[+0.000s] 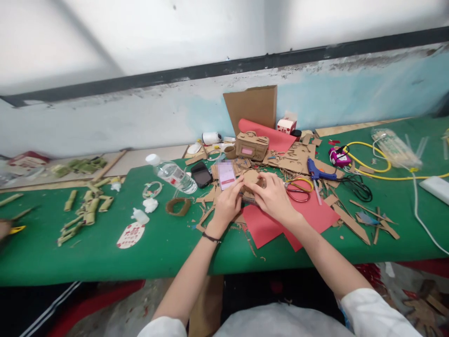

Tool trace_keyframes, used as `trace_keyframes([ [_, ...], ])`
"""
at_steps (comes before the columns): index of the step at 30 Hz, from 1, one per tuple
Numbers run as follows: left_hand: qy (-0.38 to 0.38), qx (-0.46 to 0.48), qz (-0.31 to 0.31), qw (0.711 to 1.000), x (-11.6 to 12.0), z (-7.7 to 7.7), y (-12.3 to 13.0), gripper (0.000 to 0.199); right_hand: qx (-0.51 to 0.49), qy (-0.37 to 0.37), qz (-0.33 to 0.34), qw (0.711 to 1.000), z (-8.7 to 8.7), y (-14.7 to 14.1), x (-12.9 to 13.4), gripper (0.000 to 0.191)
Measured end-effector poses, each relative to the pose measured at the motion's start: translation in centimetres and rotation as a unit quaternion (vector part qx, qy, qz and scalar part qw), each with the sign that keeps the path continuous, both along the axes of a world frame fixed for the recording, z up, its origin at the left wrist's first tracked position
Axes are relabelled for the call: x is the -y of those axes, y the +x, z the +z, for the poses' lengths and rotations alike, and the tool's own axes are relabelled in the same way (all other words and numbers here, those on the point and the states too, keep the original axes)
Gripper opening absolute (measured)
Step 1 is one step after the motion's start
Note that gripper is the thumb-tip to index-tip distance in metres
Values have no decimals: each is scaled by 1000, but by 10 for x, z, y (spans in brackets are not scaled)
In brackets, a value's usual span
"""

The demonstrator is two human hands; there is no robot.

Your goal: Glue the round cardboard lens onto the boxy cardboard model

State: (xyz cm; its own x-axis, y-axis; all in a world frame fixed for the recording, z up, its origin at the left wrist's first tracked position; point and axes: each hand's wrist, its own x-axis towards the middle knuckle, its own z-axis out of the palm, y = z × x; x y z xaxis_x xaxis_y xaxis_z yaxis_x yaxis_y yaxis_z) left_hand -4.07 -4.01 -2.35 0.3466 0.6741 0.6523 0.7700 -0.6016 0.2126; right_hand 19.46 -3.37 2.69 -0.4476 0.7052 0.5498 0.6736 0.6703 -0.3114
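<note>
Both of my hands hold a small brown cardboard piece (251,177) with a rounded top, near the middle of the bench. My left hand (228,204) grips its left side. From the right, the fingers of my right hand (272,195) curl round it; its underside is hidden. Just beyond my left fingers lies a phone (226,174) with a lit screen. Red paper sheets (308,216) lie partly beneath my right forearm. Scissors (299,190) and a blue glue gun (318,171) rest to the right. A cardboard camera model (251,145) stands behind.
On the left are a water bottle (172,174), a tape roll (178,206) and cut green stalks (90,210). Cardboard scraps (351,220), a yellow cable (390,164) and a bag of sticks (395,149) lie right. A cardboard sheet (253,106) leans on the wall.
</note>
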Motion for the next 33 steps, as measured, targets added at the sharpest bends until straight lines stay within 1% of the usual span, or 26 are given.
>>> trace_keyframes([
  [4,-3,-11,-6,1000,-2,2,-4,63,6,-6,-12,1000,3,-7,1,46],
  [8,-20,22,0,1000,2,7,3,58,6,-5,-28,1000,3,-12,4,41],
  [11,-35,39,14,998,6,10,10,54,-20,2,-36,999,-1,-2,4,46],
  [13,-36,27,27,999,8,10,13,54,-41,10,-69,997,-4,18,0,49],
  [15,-28,10,39,999,9,9,14,56,-56,25,-131,989,-7,50,-7,48],
  [16,-21,3,42,999,9,8,14,58,-47,29,-167,984,-7,70,-11,48],
  [18,-4,-15,44,999,9,6,13,63,-14,32,-264,964,-10,112,-18,48],
  [20,10,-37,41,998,9,5,13,68,44,-1,-340,939,-14,152,-23,52],
  [21,13,-44,40,998,10,5,13,70,82,-27,-355,931,-17,168,-24,53],
  [23,9,-48,38,998,11,4,14,72,159,-79,-348,921,-25,191,-26,52],
  [25,-1,-39,42,998,13,3,15,72,213,-114,-331,912,-34,201,-29,53],
  [27,-12,-29,50,998,14,1,17,71,245,-129,-318,907,-42,203,-32,56],
  [29,-18,-24,60,998,14,-1,19,69,256,-129,-317,904,-47,202,-36,57],
  [33,-15,-28,59,998,14,-1,23,68,254,-120,-332,901,-52,203,-49,50],
])
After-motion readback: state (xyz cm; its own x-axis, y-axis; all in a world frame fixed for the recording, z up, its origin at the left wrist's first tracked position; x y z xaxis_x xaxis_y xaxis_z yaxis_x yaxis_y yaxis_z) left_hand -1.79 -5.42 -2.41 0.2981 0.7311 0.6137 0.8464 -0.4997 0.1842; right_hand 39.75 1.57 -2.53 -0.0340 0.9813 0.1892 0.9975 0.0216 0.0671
